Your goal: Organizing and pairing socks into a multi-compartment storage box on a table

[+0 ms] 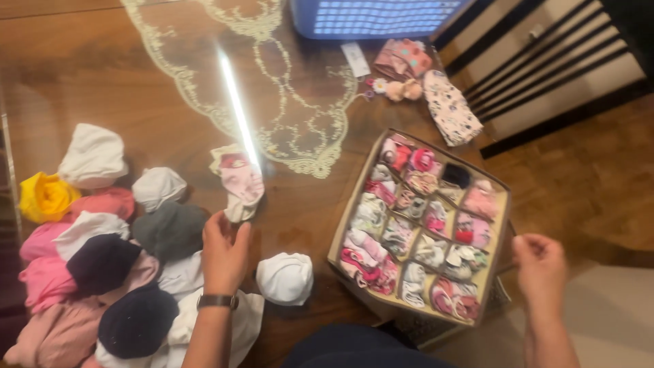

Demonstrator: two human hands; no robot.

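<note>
Socks and small garments are seen sorted across a dark wooden table. A pale pink sock pair is pinched at its lower end by the left hand, fingers closed on the fabric; the rest of the pair lies flat on the table, stretched away from the wrist, so the grip sits at the near end and the bulk of the sock lies beyond the fingertips. A dark watch is worn on that wrist.

The right hand is held at the near right corner of a beige compartmented organiser box, fingers loosely curled; whether the rim is actually gripped cannot be told. The hold there is judged to steady the box.

The compartments are filled with rolled socks, mostly pink and white, one roll or pair per cell, presumably to keep pairs separate.

Left of the gripping hand, a heap of rolled bundles in white, pink, grey, navy and yellow is noted. One white bundle lies apart, between the left hand and the box. A lace runner and a blue basket lie at the far edge.
</note>
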